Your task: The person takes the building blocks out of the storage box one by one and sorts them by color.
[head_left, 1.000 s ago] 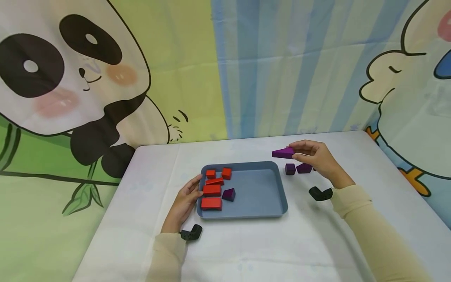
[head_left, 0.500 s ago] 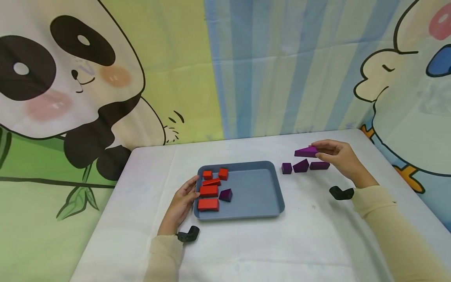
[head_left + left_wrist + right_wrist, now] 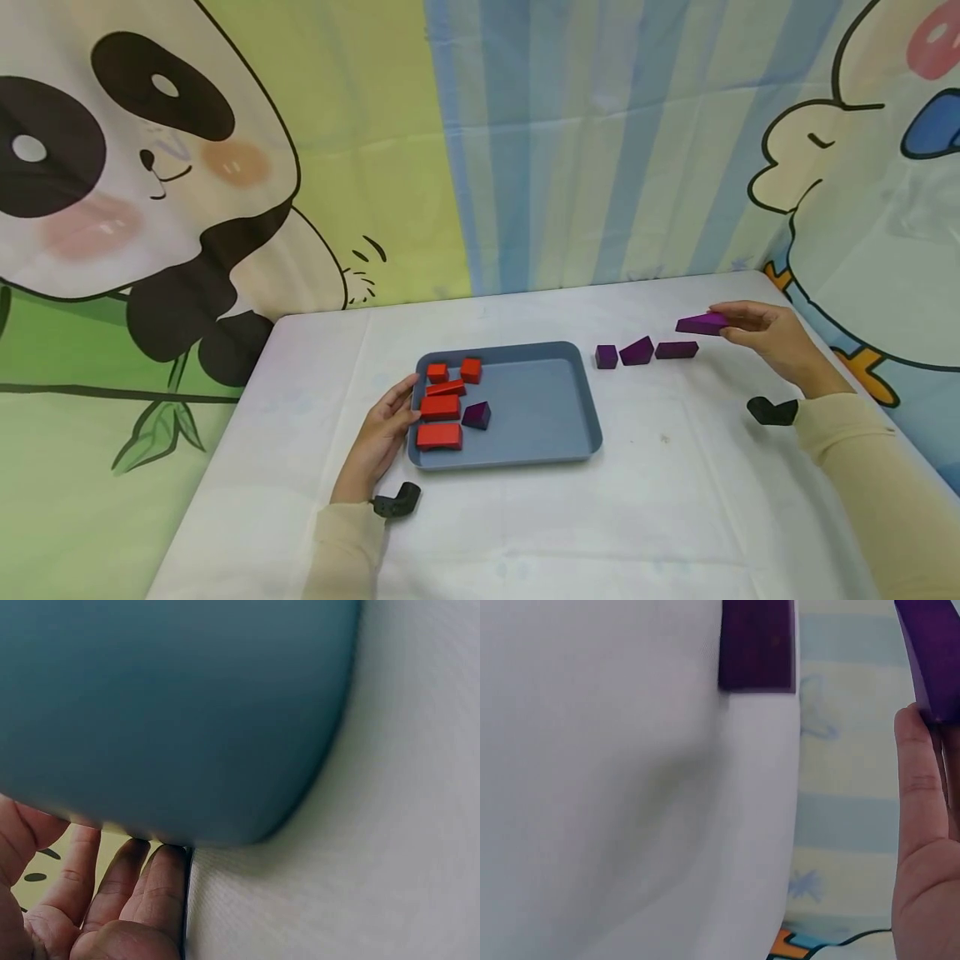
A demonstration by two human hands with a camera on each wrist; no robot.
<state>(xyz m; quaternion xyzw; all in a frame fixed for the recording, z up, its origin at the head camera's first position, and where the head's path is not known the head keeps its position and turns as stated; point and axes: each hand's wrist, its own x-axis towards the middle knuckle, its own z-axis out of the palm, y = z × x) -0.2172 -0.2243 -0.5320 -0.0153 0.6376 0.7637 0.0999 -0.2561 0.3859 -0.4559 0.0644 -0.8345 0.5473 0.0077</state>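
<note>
My right hand (image 3: pixel 776 337) pinches a long purple wedge block (image 3: pixel 701 323) between thumb and fingertips, above the table's right side. Its narrow end points left; the right wrist view shows only part of this block (image 3: pixel 937 660). My left hand (image 3: pixel 382 433) holds the left rim of a blue-grey tray (image 3: pixel 510 460), fingertips against its side in the left wrist view. Inside the tray, several red blocks (image 3: pixel 439 407) line the left part, with one purple block (image 3: pixel 476 416) beside them. Right of the tray lie a purple cube (image 3: pixel 606 357), a slanted purple block (image 3: pixel 637 352) and a purple bar (image 3: pixel 677 350).
A white cloth covers the table (image 3: pixel 600 525). Behind it hangs a printed curtain (image 3: pixel 570 142) with a panda and stripes. Each wrist carries a small black camera mount, such as the right one (image 3: pixel 772 412).
My right hand has moved right with the purple wedge block, from above the cube to beyond the bar, uncovering the bar. My left hand stays at the tray. The head view has shifted slightly.
</note>
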